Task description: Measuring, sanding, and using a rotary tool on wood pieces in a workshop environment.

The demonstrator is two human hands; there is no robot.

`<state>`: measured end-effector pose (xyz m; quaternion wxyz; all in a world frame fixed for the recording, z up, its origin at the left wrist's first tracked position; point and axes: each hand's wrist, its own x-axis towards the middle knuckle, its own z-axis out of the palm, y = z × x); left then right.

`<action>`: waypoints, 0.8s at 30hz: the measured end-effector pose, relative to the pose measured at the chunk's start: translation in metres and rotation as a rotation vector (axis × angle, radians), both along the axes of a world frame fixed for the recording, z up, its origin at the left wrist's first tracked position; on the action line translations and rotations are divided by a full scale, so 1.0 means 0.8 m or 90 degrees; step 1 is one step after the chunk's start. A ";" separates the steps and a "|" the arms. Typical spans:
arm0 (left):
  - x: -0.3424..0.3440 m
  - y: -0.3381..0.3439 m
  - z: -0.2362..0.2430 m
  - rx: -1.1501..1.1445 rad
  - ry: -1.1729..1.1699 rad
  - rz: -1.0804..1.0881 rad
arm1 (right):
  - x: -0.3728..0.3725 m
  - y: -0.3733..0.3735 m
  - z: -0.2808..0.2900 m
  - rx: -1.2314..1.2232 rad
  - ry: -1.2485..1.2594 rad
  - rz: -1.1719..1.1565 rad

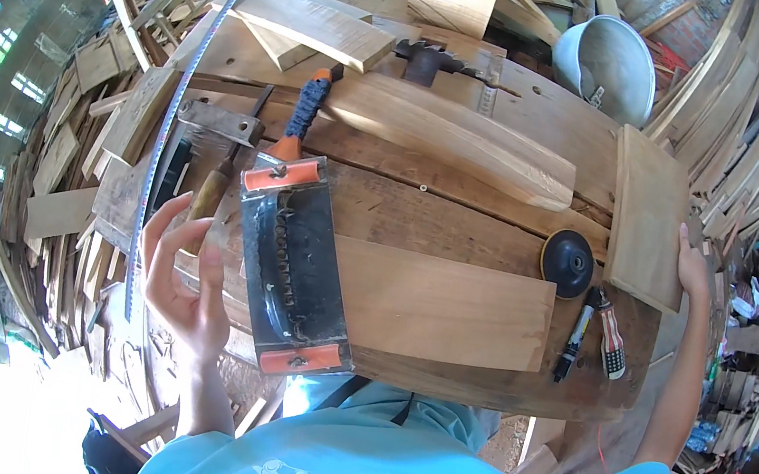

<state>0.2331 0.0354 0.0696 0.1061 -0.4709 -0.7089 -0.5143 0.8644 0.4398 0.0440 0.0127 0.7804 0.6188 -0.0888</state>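
Note:
My left hand [188, 274] is raised at the left of the workbench, fingers curved and apart, holding nothing, beside a wooden-handled file [211, 194]. Whether it touches the handle I cannot tell. Just right of it lies a black hand sander [288, 273] with orange end clamps, over a flat light board [442, 308]. My right hand [692, 269] grips the outer edge of a square wooden panel [651, 215] at the bench's right. Nearby are a round black pad [568, 262], a black marker [578, 330] and a patterned cylindrical item [610, 339].
Across the bench [430, 215] lie a long wood block [450, 136], stacked planks [311, 27], a saw blade [422, 60], an orange-handled tool [309, 103] and a long metal rule [191, 78]. A metal bucket [603, 65] stands behind. Piled wood offcuts [68, 196] surround both sides.

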 end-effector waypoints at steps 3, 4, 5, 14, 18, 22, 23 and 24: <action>0.000 0.000 -0.001 -0.004 0.004 0.003 | -0.006 -0.002 0.005 -0.022 -0.013 -0.001; -0.002 -0.001 -0.001 -0.010 0.011 0.004 | -0.013 -0.005 0.006 -0.017 -0.015 0.008; -0.003 -0.001 -0.001 -0.015 0.019 0.005 | -0.019 -0.011 0.008 -0.019 -0.016 0.004; 0.003 0.008 -0.001 -0.022 0.031 0.004 | -0.143 -0.072 0.119 0.314 -0.043 0.199; 0.013 0.025 0.027 -0.033 0.072 -0.035 | -0.226 -0.098 0.102 0.238 0.155 0.347; 0.035 0.077 0.080 -0.146 0.144 -0.194 | -0.257 -0.101 0.064 0.303 0.195 0.501; 0.040 0.098 0.086 -0.223 0.166 -0.290 | -0.264 -0.103 0.058 0.313 0.219 0.502; 0.043 0.115 0.095 -0.301 0.189 -0.376 | -0.276 -0.105 0.058 0.326 0.249 0.511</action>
